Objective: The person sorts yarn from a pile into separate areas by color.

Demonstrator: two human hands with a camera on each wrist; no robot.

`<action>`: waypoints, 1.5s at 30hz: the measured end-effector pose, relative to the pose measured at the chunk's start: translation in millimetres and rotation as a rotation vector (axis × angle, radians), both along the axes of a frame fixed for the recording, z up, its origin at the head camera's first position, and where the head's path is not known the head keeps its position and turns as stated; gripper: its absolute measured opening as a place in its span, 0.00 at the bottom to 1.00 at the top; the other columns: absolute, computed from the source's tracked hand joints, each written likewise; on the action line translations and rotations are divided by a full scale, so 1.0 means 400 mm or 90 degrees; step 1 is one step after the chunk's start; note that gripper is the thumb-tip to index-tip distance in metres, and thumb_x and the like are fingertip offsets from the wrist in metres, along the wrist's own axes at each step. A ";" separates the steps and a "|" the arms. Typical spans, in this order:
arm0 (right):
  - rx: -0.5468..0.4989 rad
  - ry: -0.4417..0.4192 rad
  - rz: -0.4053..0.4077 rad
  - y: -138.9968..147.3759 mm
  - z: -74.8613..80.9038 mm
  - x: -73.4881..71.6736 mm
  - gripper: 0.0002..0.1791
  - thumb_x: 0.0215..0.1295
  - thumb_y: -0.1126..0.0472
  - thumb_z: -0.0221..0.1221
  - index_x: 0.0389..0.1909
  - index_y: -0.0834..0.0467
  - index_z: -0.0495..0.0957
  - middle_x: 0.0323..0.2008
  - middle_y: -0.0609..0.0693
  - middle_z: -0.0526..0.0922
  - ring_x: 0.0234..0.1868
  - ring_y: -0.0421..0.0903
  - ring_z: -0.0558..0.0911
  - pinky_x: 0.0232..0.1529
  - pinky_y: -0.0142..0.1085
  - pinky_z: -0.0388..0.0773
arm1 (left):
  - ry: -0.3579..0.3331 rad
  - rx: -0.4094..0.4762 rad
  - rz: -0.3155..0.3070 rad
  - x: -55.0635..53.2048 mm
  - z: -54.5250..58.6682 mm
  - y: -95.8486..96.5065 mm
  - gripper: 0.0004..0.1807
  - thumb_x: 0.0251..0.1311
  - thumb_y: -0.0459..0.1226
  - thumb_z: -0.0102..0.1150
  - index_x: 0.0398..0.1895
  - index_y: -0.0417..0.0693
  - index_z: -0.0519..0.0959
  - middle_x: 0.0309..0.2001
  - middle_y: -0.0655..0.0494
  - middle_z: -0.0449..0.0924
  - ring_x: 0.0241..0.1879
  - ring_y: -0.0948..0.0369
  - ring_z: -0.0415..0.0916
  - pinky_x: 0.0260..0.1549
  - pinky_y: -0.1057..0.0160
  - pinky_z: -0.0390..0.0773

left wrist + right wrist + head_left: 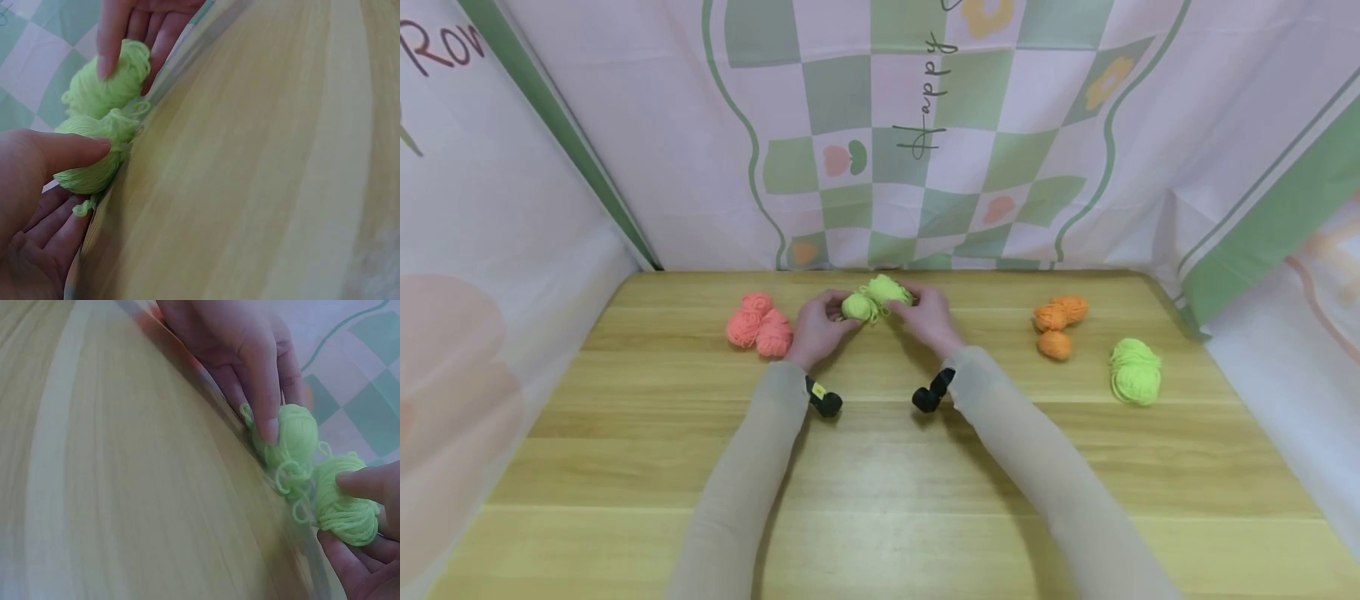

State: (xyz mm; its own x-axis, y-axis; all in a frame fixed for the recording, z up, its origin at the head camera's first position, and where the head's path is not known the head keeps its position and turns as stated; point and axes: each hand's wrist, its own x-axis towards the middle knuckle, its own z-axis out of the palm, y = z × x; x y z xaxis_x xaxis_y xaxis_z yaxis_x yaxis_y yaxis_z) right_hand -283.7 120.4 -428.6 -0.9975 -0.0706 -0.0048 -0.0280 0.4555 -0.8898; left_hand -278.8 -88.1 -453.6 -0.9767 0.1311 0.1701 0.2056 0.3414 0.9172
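Head view: lime yarn balls (857, 307) (886, 290) (loosely looped) in both hands (820, 327) (931, 315)

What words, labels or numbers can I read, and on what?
"Happy": sideways, on the back cloth.
"Ro" and an unclear next letter: on the left cloth.
Too small: any text on the yellow label on the left wrist's black device.
Cut off: strokes at the head view's top and left edges.
No numbers.

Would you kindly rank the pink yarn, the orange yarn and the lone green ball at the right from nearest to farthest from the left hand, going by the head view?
1. Pink yarn: close by, left of the left hand.
2. Orange yarn: across, right of the right hand.
3. Lone green ball: at the far right.
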 end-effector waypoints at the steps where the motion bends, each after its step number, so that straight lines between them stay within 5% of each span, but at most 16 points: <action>1: 0.000 -0.002 0.000 -0.005 0.001 -0.002 0.30 0.69 0.57 0.66 0.69 0.59 0.73 0.59 0.58 0.80 0.47 0.52 0.81 0.44 0.41 0.83 | 0.000 0.001 -0.001 0.000 0.000 0.000 0.26 0.56 0.28 0.74 0.59 0.35 0.78 0.54 0.40 0.81 0.54 0.51 0.79 0.55 0.63 0.78; 8: 0.041 0.032 0.016 -0.024 -0.003 -0.009 0.28 0.67 0.59 0.68 0.65 0.63 0.75 0.60 0.60 0.79 0.57 0.53 0.78 0.59 0.44 0.76 | -0.006 0.006 -0.001 0.001 0.004 0.000 0.26 0.56 0.29 0.74 0.59 0.34 0.78 0.55 0.40 0.81 0.55 0.51 0.79 0.56 0.63 0.78; 23: 0.076 0.067 0.036 -0.015 -0.017 -0.016 0.30 0.63 0.61 0.70 0.65 0.65 0.75 0.61 0.61 0.79 0.61 0.56 0.76 0.65 0.46 0.72 | 0.001 0.012 0.012 0.004 0.007 0.006 0.28 0.56 0.32 0.75 0.60 0.36 0.78 0.54 0.41 0.82 0.54 0.51 0.80 0.55 0.63 0.79; 45: -0.019 0.028 0.024 0.065 0.009 0.020 0.40 0.61 0.59 0.73 0.71 0.65 0.68 0.67 0.63 0.72 0.66 0.60 0.72 0.66 0.48 0.71 | -0.016 0.011 0.020 0.011 0.008 0.006 0.31 0.56 0.37 0.77 0.62 0.37 0.76 0.57 0.42 0.80 0.56 0.51 0.79 0.57 0.61 0.78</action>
